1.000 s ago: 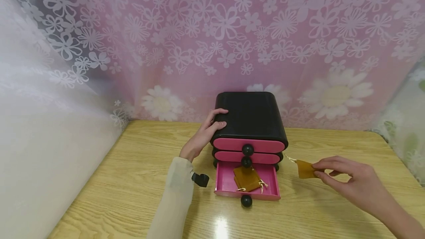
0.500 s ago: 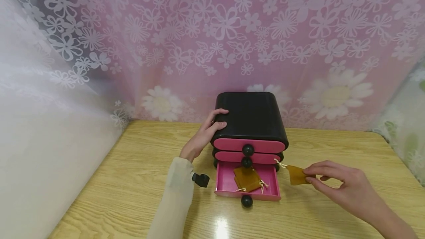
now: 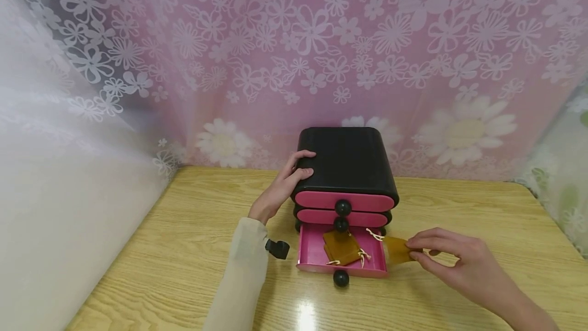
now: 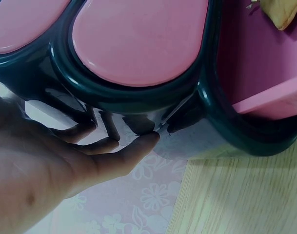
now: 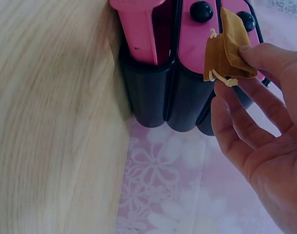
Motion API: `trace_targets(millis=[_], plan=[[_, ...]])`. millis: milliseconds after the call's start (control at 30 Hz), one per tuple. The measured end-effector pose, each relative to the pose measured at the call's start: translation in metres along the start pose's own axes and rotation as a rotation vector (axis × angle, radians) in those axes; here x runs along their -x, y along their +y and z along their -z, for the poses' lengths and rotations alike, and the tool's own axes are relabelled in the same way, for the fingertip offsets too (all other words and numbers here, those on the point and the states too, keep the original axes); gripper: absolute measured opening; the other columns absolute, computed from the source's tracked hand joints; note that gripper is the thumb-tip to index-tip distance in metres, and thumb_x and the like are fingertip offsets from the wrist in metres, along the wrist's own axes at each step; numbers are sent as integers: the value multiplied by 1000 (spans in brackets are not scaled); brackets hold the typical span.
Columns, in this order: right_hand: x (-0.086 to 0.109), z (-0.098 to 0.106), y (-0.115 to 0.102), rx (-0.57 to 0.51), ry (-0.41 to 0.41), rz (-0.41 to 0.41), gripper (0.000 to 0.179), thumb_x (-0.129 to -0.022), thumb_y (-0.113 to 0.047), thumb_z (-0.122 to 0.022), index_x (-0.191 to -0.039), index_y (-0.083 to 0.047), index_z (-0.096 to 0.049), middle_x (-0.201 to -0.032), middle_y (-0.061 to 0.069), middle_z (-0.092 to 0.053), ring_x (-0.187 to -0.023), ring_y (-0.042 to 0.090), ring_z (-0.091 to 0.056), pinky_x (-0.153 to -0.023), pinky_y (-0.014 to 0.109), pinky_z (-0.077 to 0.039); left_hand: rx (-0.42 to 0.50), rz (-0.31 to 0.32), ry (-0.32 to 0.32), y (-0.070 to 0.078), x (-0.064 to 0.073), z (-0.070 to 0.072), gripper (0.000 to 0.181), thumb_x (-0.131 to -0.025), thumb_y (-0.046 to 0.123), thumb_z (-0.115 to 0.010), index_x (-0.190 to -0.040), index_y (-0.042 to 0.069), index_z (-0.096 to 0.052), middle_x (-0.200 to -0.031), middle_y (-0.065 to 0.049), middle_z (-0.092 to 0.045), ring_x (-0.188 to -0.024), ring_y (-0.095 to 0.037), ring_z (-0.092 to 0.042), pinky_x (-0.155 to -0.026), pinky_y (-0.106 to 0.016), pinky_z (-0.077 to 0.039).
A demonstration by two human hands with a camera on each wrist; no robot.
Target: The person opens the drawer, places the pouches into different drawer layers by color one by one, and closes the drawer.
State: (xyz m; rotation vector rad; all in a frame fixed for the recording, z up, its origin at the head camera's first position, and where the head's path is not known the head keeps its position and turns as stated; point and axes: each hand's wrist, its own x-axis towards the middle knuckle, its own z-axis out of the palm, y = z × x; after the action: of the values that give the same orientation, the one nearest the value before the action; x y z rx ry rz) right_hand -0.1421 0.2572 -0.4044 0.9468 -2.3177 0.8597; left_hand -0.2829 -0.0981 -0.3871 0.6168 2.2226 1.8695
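Observation:
A black drawer unit (image 3: 344,160) with pink fronts stands on the table, its bottom drawer (image 3: 311,249) pulled out. Inside that drawer lie brown drawstring pouches (image 3: 342,248), overlapping, with cream cords. My left hand (image 3: 279,188) rests against the unit's left side and top edge; in the left wrist view its fingertips (image 4: 149,140) touch the glossy black side. Between thumb and fingers, my right hand (image 3: 464,259) pinches another brown drawstring pouch (image 3: 396,250) at the drawer's right wall, its cords reaching over the drawer. In the right wrist view this pouch (image 5: 236,46) appears folded over.
Two upper drawers are closed, each with a round black knob (image 3: 342,207). The wood-grain table (image 3: 184,249) extends to both sides and in front. A pink flowered curtain (image 3: 275,65) hangs behind, and a white sheet (image 3: 69,193) borders the left.
My right hand has moved left with the pouch, from beside the unit to the drawer's right edge. The left hand and the drawer unit have stayed put.

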Motion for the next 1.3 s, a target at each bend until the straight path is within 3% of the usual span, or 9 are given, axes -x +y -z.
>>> trace_targets(millis=[267,800,1067,1300], plan=[[-2,-11,-6,-9,-15,-26,60,-58,9,-91,-100,-31,-77,-99,-20,-72,-89,-11,-66,-70,7,-52,2,5,0,-1,0,0,41,-106,30,-48,-146,32,-45,-164,4,-26,-146,-29,-41,-125,-58,-22],[-10,-35,-8,-95,-12,-25,50,-64,7,-90,-99,-27,-78,-98,-15,-75,-88,-7,-68,-72,10,-54,-5,16,5,2,1,0,40,-105,32,-48,-146,34,-45,-165,5,-25,-151,-28,-31,-125,-59,-22],[-14,-46,-8,-111,0,-25,48,-66,6,-90,-98,-27,-79,-98,-15,-74,-85,-4,-69,-74,11,-55,-1,12,0,2,1,0,41,-105,32,-48,-146,34,-44,-164,3,-26,-148,-29,-37,-124,-59,-24],[-15,-57,-3,-164,45,24,44,-62,9,-90,-95,-18,-80,-94,-3,-76,-85,3,-71,-81,6,-52,3,18,1,0,0,0,40,-105,32,-49,-145,35,-45,-163,5,-28,-147,-27,-38,-125,-58,-23]])
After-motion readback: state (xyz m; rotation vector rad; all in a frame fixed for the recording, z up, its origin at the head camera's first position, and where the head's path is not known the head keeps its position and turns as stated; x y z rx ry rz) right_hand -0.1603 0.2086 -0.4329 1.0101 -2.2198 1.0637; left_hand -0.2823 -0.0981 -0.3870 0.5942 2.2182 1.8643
